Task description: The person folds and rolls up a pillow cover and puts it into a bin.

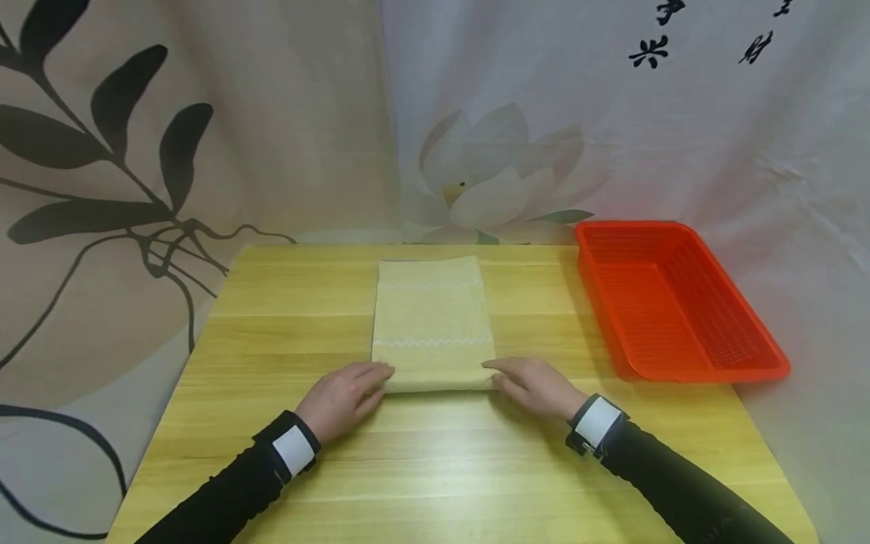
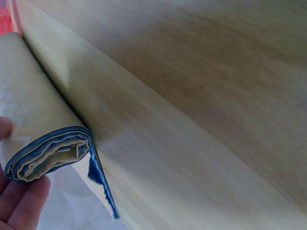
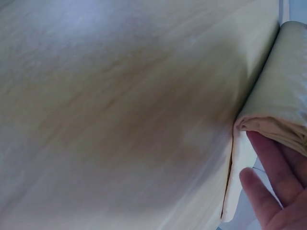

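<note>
A pale yellow cloth point(image 1: 431, 310) with white zigzag lines lies on the table, its near end wound into a roll. In the left wrist view, the rolled cloth point(image 2: 43, 91) shows spiral layers with a blue reverse side. My left hand point(image 1: 345, 397) grips the left end of the roll, fingers on either side of it. At the other end, my right hand point(image 1: 537, 387) holds the roll by its edge. The right wrist view shows fingers point(image 3: 276, 165) against the end of the rolled cloth point(image 3: 283, 81); part of that hand is cut off.
A red plastic basket point(image 1: 707, 375) stands at the right side of the wooden table point(image 1: 408, 468). Printed curtains point(image 1: 306, 128) hang behind the table and down its sides. Both wrists wear black straps.
</note>
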The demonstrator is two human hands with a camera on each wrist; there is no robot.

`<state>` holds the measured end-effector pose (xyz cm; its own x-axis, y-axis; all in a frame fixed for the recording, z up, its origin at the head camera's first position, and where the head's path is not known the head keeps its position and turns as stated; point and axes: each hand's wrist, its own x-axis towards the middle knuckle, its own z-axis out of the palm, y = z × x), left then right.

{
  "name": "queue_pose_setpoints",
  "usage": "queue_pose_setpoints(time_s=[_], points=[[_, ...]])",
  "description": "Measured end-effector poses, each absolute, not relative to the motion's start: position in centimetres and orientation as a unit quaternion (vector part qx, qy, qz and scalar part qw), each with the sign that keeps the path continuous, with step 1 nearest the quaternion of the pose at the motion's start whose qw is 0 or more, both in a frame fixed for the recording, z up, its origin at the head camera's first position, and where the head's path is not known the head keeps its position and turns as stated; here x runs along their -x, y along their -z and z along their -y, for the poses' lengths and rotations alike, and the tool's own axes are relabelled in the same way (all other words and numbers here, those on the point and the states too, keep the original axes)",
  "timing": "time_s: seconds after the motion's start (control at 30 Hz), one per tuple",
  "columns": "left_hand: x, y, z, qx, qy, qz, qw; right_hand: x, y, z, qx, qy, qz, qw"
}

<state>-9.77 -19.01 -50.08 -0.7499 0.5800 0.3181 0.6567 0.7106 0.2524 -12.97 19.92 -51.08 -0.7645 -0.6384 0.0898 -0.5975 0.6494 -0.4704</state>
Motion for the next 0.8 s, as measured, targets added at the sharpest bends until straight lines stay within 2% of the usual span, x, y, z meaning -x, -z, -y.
queue_pose_setpoints(time_s=[0.8], points=[[11.9, 50.3, 18.4, 0.275, 0.257, 0.923, 0.081, 13.5, 51.4, -20.1, 0.271, 0.339, -0.898, 0.077]])
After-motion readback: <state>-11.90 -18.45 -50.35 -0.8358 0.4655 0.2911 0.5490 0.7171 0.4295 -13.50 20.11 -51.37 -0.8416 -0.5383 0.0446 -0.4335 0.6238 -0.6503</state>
